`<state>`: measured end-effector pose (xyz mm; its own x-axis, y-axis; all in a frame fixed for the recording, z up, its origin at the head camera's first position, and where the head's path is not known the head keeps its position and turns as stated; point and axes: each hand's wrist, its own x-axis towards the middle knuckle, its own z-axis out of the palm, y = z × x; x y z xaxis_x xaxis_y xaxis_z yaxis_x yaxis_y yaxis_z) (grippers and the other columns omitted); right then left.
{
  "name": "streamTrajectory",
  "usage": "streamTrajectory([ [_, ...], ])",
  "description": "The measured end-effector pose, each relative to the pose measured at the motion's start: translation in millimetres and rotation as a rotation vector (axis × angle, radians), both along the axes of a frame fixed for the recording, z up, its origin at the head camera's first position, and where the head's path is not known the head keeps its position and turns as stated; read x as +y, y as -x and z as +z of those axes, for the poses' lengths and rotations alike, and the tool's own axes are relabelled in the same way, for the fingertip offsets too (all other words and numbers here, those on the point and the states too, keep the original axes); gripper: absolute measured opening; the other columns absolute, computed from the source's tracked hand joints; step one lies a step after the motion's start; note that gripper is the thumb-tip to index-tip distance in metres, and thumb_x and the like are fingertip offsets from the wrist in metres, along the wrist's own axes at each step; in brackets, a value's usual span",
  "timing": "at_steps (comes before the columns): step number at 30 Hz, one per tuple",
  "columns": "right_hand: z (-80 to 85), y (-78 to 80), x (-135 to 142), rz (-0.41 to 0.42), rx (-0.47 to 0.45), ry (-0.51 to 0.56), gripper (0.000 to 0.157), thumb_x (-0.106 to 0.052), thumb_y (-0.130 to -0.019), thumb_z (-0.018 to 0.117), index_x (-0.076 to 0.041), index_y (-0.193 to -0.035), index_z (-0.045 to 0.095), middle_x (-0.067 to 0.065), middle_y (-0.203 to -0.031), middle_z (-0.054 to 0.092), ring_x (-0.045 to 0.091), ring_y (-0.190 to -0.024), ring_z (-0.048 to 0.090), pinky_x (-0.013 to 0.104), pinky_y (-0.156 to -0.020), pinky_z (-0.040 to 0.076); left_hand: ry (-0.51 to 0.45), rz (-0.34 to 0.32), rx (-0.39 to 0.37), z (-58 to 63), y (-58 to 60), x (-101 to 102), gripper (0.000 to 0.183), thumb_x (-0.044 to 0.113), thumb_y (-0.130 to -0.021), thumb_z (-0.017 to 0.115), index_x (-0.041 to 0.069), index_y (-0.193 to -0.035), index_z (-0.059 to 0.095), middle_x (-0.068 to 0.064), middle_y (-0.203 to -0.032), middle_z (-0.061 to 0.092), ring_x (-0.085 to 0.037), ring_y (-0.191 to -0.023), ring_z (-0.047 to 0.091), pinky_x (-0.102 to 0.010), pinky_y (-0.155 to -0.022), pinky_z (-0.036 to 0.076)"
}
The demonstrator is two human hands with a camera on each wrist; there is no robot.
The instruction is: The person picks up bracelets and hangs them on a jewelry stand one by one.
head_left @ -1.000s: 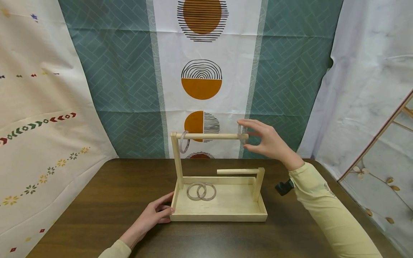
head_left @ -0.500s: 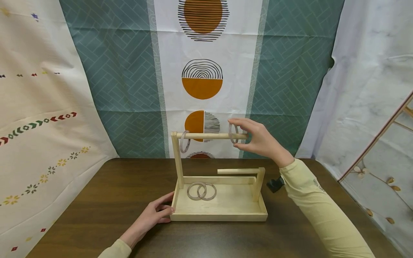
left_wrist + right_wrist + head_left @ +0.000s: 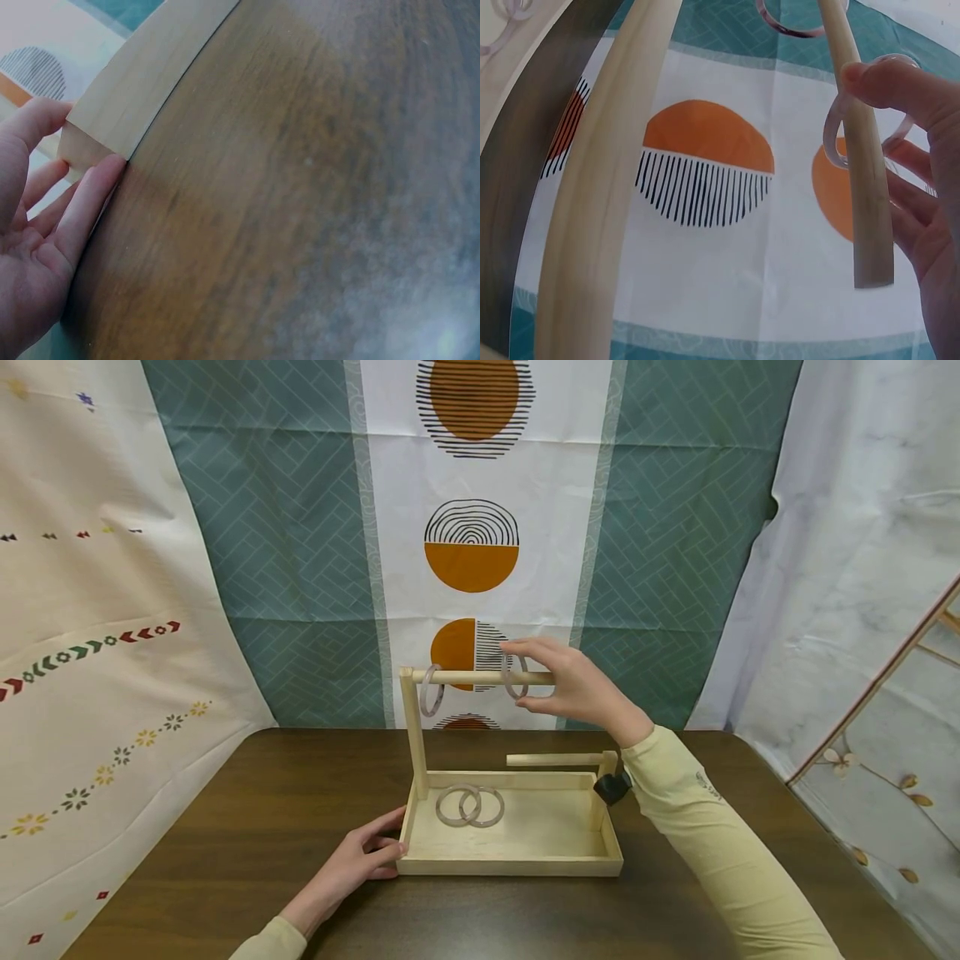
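My right hand [image 3: 573,687] pinches a pale translucent bangle [image 3: 831,127] between thumb and fingers. That bangle encircles the upper wooden bar, whose free end [image 3: 874,262] points right. Further left on the same bar hangs a second marbled bangle [image 3: 430,691], close to the upright post [image 3: 415,739]. Two more bangles [image 3: 457,805] lie overlapping on the floor of the wooden tray stand [image 3: 510,867]. Against the tray's left end, my left hand [image 3: 352,864] rests with fairly straight fingers, fingertips touching the end wall [image 3: 86,146] near the front corner.
A shorter, lower bar [image 3: 551,760] reaches left from the tray's right post, which is partly hidden by a black wrist camera [image 3: 612,787]. The stand sits on a dark wooden table [image 3: 300,802]. Patterned cloth [image 3: 285,568] hangs behind.
My right hand has slid left along the upper bar with its bangle, from the bar's free end to well inside it. The left hand and the tray have stayed put.
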<state>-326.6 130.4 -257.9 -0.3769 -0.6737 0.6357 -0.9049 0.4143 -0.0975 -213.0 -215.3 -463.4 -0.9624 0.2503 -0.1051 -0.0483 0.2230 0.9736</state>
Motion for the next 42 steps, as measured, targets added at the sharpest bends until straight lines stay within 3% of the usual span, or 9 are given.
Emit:
streamTrajectory([
  [9, -2.2, 2.0, -17.0, 0.006, 0.006, 0.001, 0.07, -0.015, -0.074, 0.087, -0.012, -0.137, 0.057, 0.009, -0.133, 0.063, 0.024, -0.119, 0.061, 0.04, -0.098, 0.054, 0.0, -0.009, 0.003, 0.2, 0.3, 0.4, 0.069, 0.026, -0.096, 0.065, 0.01, -0.155, 0.033, -0.025, -0.151, 0.038, -0.018, -0.109, 0.061, -0.04, -0.084, 0.06],
  [23, -12.6, 0.5, -45.4, -0.104, 0.081, 0.034, 0.066, -0.03, -0.075, 0.087, -0.014, -0.133, 0.06, 0.003, -0.129, 0.067, 0.021, -0.115, 0.064, 0.037, -0.097, 0.054, 0.005, 0.011, -0.008, -0.3, 0.9, 1.0, 0.068, 0.026, -0.095, 0.066, 0.013, -0.154, 0.035, -0.023, -0.15, 0.04, -0.02, -0.109, 0.062, -0.039, -0.084, 0.06],
  [32, -14.6, -1.5, -55.9, -0.119, 0.087, 0.045, 0.068, -0.03, -0.075, 0.087, -0.012, -0.134, 0.059, 0.004, -0.123, 0.068, 0.02, -0.106, 0.065, 0.035, -0.088, 0.056, 0.01, 0.026, -0.007, 0.0, 1.4, 1.8, 0.069, 0.026, -0.094, 0.067, 0.012, -0.154, 0.036, -0.022, -0.15, 0.04, -0.02, -0.11, 0.061, -0.039, -0.084, 0.06],
  [42, -16.6, -5.1, -64.0, -0.102, 0.061, 0.041, 0.067, -0.028, -0.075, 0.087, -0.01, -0.133, 0.058, 0.008, -0.131, 0.063, 0.023, -0.11, 0.065, 0.036, -0.093, 0.056, 0.006, 0.013, -0.001, 0.4, -0.8, 1.4, 0.069, 0.026, -0.095, 0.066, 0.011, -0.154, 0.034, -0.025, -0.15, 0.039, -0.019, -0.109, 0.062, -0.038, -0.083, 0.06],
])
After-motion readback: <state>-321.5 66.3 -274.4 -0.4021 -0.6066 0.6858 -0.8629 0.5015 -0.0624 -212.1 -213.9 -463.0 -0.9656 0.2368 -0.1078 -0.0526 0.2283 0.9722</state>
